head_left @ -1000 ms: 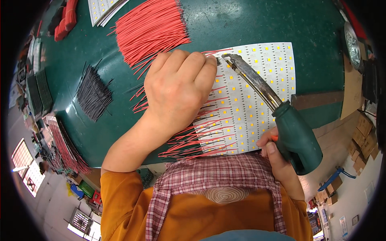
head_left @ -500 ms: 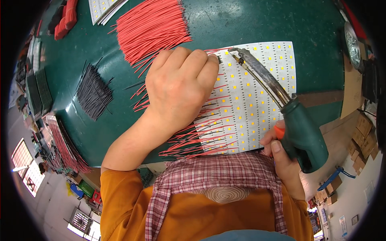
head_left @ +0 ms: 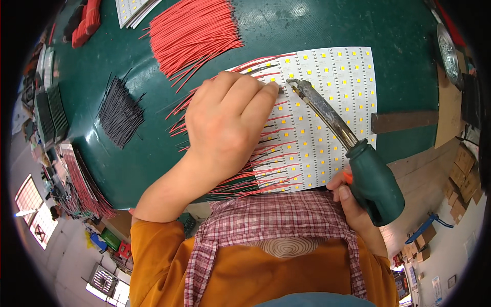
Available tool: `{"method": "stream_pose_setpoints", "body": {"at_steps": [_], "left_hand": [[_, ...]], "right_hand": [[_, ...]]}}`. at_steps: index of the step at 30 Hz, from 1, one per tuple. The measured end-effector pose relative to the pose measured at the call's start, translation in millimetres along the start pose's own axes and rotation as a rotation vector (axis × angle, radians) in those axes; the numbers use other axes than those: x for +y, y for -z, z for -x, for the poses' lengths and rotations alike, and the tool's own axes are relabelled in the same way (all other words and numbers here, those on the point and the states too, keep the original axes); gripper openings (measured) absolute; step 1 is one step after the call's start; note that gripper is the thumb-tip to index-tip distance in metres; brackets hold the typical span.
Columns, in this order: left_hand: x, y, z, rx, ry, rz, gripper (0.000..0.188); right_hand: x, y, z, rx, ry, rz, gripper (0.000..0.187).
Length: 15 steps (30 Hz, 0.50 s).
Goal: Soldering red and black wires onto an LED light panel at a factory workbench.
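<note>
A white LED board (head_left: 348, 77) with rows of yellow chips lies on the green table in front of me. Red and black wires (head_left: 279, 171) stick out along its left side. My left hand (head_left: 225, 120) is closed in a pinch over that side; the dark end of a black wire (head_left: 280, 90) shows at its fingertips, the rest hidden by the hand. My right hand (head_left: 355, 204) grips a green-handled soldering gun (head_left: 376, 184) with an orange trigger. The gun's tip hovers over or touches the board just right of my left fingertips; contact is unclear.
Beyond my left hand lies a large pile of red wires (head_left: 194, 33). A smaller black wire pile (head_left: 120, 115) is at the left. More boards (head_left: 134, 10) are stacked at the far left, wired strips (head_left: 82, 179) at the left edge. A round metal dish (head_left: 447, 53) stands far right.
The soldering gun's tip has moved off the end of a red wire and nearer to me. My left fingertips have shifted slightly toward me. The board has slid slightly away.
</note>
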State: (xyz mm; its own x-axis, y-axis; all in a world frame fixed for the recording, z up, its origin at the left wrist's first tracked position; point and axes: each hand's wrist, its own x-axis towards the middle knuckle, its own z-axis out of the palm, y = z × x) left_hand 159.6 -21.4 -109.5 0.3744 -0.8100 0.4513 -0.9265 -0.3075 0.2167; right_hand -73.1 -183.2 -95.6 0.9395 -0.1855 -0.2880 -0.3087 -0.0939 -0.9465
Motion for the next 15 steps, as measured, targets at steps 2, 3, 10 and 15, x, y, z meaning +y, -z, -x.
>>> {"method": "stream_pose_setpoints", "body": {"at_steps": [2,3,10,15], "left_hand": [[0,-4,0,-0.017,0.022,-0.036,0.021],[0,-6,1,-0.018,0.022,-0.032,0.021],[3,-5,-1,-0.017,0.024,-0.037,0.023],[4,-3,-2,-0.046,0.037,-0.032,0.024]], "right_hand": [[-2,5,-3,-0.052,0.033,0.093,0.030],[-3,7,-4,-0.106,0.069,0.186,0.026],[-8,-1,-8,-0.027,0.084,0.101,0.021],[-11,-2,-8,0.034,-0.160,0.134,0.011]]}}
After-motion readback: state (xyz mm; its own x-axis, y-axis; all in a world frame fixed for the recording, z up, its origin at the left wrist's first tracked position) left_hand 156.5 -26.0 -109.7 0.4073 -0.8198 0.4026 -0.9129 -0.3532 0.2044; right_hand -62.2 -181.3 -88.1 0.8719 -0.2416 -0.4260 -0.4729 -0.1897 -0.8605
